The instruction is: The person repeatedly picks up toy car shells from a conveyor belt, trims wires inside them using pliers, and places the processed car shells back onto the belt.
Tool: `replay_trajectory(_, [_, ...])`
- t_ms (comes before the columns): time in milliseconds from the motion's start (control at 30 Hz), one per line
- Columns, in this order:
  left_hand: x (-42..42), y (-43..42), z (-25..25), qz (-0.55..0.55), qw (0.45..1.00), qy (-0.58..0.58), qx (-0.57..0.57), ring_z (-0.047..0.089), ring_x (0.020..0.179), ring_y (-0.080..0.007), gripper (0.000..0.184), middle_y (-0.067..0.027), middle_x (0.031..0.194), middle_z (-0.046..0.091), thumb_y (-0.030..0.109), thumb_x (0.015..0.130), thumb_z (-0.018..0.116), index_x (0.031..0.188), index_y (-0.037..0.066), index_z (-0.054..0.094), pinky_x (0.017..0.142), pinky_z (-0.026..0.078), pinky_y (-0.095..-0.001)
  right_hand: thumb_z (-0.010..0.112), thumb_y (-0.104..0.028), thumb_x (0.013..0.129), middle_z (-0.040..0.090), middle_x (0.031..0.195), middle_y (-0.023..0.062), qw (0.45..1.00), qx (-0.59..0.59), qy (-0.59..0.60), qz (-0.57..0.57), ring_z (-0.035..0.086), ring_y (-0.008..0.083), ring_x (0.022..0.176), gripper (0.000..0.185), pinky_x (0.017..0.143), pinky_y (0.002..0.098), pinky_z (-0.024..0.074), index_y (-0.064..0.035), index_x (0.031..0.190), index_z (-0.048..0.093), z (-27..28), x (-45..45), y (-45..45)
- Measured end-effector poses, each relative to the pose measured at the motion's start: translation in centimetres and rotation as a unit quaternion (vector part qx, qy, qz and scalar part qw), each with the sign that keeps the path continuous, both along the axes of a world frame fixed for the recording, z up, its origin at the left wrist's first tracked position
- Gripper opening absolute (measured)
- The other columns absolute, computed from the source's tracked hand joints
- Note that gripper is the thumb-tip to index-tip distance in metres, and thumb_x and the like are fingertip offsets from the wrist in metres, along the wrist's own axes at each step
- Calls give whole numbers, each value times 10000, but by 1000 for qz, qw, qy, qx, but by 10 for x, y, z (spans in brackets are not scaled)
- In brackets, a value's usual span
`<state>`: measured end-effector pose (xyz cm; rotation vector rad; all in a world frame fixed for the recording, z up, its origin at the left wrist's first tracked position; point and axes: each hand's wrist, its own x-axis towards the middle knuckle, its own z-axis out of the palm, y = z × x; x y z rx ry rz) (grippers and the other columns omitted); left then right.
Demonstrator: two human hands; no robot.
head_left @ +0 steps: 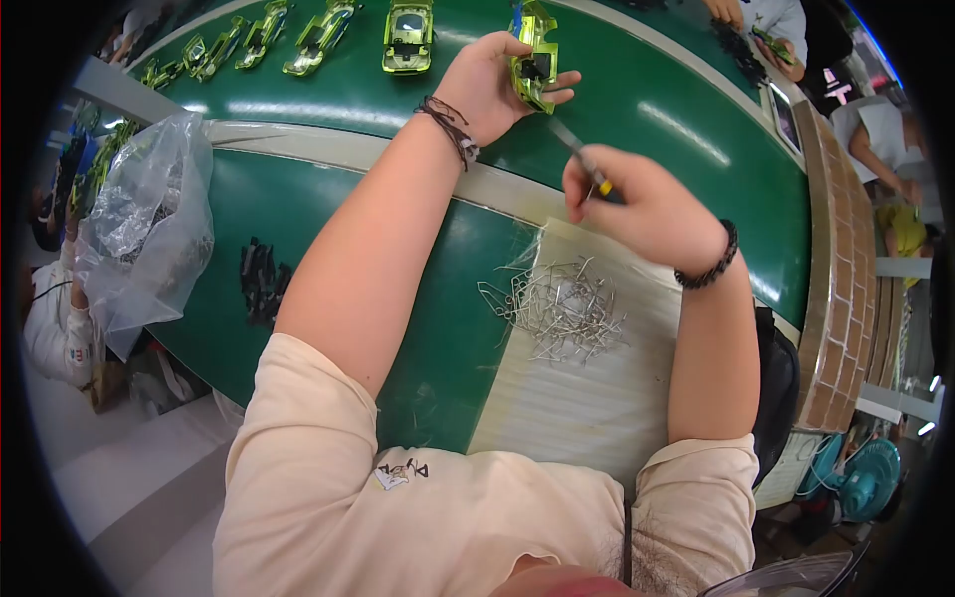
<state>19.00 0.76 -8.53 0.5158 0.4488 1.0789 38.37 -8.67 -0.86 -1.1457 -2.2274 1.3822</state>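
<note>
My left hand (487, 85) is closed around a bright green, see-through toy car body (537, 65) with dark parts inside, above the far green surface. My right hand (647, 204), closed, grips a slim metal tool (572, 141) with a dark and yellow handle. The tool is blurred, so its exact kind is unclear. Its tip points at the near end of the car body; whether they touch I cannot tell. Below my right hand, a loose heap of bent metal wire pieces (567, 308) lies on a pale sheet (567, 408).
Several more green car bodies (408, 38) stand in a row along the far surface. Black parts (262, 282) lie left of my left forearm, near a clear plastic bag (149, 219). Other people sit at both sides; one person's hand (786, 65) holds a green piece at the upper right.
</note>
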Motion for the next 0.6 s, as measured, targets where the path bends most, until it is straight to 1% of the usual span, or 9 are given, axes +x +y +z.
replay_trajectory(33, [0, 0, 0, 2, 1000, -8, -15, 588, 1134, -361, 381, -180, 1140, 591, 176, 906, 473, 1228, -27, 491, 1001, 481, -515, 580, 29, 789, 616, 840, 76, 993, 72, -70, 64, 572, 187, 782, 128, 689, 310, 461, -12, 907, 554, 3, -3, -6])
replay_trajectory(67, [1, 0, -1, 10, 1000, 22, -10, 586, 1133, -357, 380, -176, 1132, 586, 171, 907, 478, 1233, -24, 481, 1006, 477, -515, 606, 32, 776, 615, 835, 132, 991, 75, -75, 80, 587, 264, 775, 124, 698, 358, 471, 3, 880, 544, 10, -8, -15])
replay_trajectory(133, [4, -2, -3, 29, 996, 82, 3, 582, 1132, -349, 381, -168, 1117, 577, 162, 910, 488, 1244, -20, 462, 1016, 470, -513, 614, 36, 767, 615, 828, 156, 980, 131, -120, 86, 586, 323, 787, 117, 704, 391, 472, 5, 853, 541, 12, -11, -29])
replay_trajectory(167, [4, -2, -4, 27, 997, 78, 10, 578, 1135, -343, 387, -163, 1118, 570, 162, 909, 492, 1249, -18, 450, 1014, 471, -513, 618, 38, 762, 614, 824, 168, 973, 159, -142, 89, 586, 352, 793, 114, 707, 407, 472, 6, 839, 540, 13, -12, -35])
replay_trajectory(200, [4, -2, -5, 24, 997, 73, 16, 575, 1139, -337, 393, -159, 1119, 563, 161, 908, 497, 1254, -17, 438, 1013, 472, -512, 625, 17, 764, 614, 820, 203, 971, 137, -182, 78, 577, 408, 815, 95, 717, 450, 471, 13, 818, 547, 15, -14, -38])
replay_trajectory(333, [-1, 1, -6, -5, 999, 30, 32, 546, 1178, -343, 392, -147, 1164, 532, 133, 931, 506, 1292, 26, 396, 1010, 458, -583, 615, -12, 759, 623, 815, 200, 946, 182, -251, 96, 600, 402, 805, 74, 709, 452, 489, 9, 822, 582, -1, -17, -42])
replay_trajectory(467, [1, -2, -2, 37, 999, 2, 21, 511, 1216, -385, 391, -130, 1199, 514, 46, 955, 505, 1319, 115, 379, 990, 405, -720, 594, -5, 732, 645, 790, 193, 920, 235, -296, 103, 645, 363, 777, 83, 692, 427, 525, 14, 811, 614, 2, -29, -49])
replay_trajectory(500, [1, -3, -2, 37, 999, -5, 26, 510, 1217, -385, 388, -131, 1208, 513, 55, 955, 507, 1317, 109, 379, 991, 407, -717, 592, 0, 722, 653, 781, 192, 912, 246, -309, 109, 663, 346, 768, 91, 686, 414, 539, 18, 806, 624, 5, -31, -51])
replay_trajectory(600, [0, -4, -1, 30, 998, -28, 48, 510, 1219, -389, 385, -140, 1240, 508, 81, 951, 515, 1311, 91, 378, 991, 415, -706, 572, 4, 715, 633, 790, 176, 908, 277, -299, 100, 626, 369, 780, 108, 695, 441, 510, 6, 822, 583, 2, -34, -59])
